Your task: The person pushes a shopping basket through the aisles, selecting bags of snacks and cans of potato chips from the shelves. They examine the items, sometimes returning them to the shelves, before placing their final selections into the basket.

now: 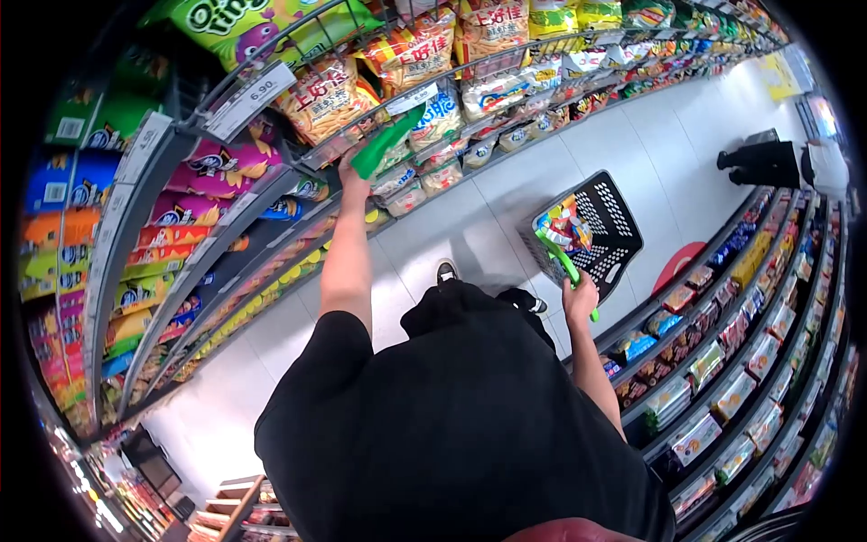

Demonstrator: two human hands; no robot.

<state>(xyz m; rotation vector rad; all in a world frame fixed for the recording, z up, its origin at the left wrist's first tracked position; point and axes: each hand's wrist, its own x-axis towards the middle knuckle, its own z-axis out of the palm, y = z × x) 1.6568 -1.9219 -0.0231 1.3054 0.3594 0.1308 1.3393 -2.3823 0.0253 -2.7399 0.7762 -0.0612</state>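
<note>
My left hand (353,177) is closed on a green packet (384,146), held up in front of the snack shelf. The packet's print is too blurred to read. Behind it are red and yellow bags of chips (327,98) and a blue and white bag (435,120). Down at my right side, my right hand (581,296) is wrapped round the green handle (561,258) of a black shopping basket (612,212). Inside the basket lie colourful snack packs (566,223). The basket hangs tilted over the aisle floor.
Price tags (251,99) line the curved edge of the wire-fronted shelf on the left. Low shelves (713,388) of packaged goods run along the right. Another person in dark trousers (768,164) stands farther down the tiled aisle (632,131).
</note>
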